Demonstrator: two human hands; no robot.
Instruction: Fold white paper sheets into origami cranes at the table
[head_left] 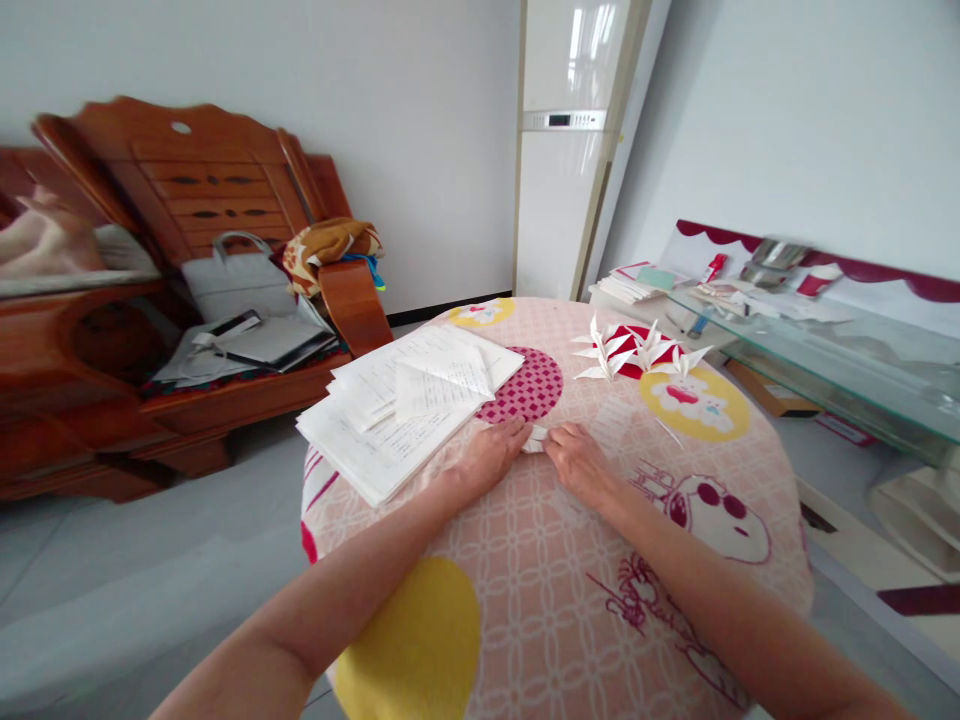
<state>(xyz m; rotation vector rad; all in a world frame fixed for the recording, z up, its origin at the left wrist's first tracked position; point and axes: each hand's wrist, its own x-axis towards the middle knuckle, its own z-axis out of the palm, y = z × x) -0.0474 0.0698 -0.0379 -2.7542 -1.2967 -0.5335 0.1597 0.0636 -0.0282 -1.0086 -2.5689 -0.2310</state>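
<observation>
My left hand (491, 455) and my right hand (579, 462) rest on a round table with a pink patterned cloth (540, 580). Both pinch a small folded piece of white paper (535, 438) that lies between their fingertips on the cloth. A stack of printed white paper sheets (405, 400) lies just left of my left hand. Several finished white folded paper cranes (637, 352) stand on the far side of the table, beyond my right hand.
A wooden sofa (150, 300) with a grey bag (236, 280) and papers stands at the left. A tall white air conditioner (562, 150) is at the back. A glass shelf (817, 330) with small items runs along the right wall.
</observation>
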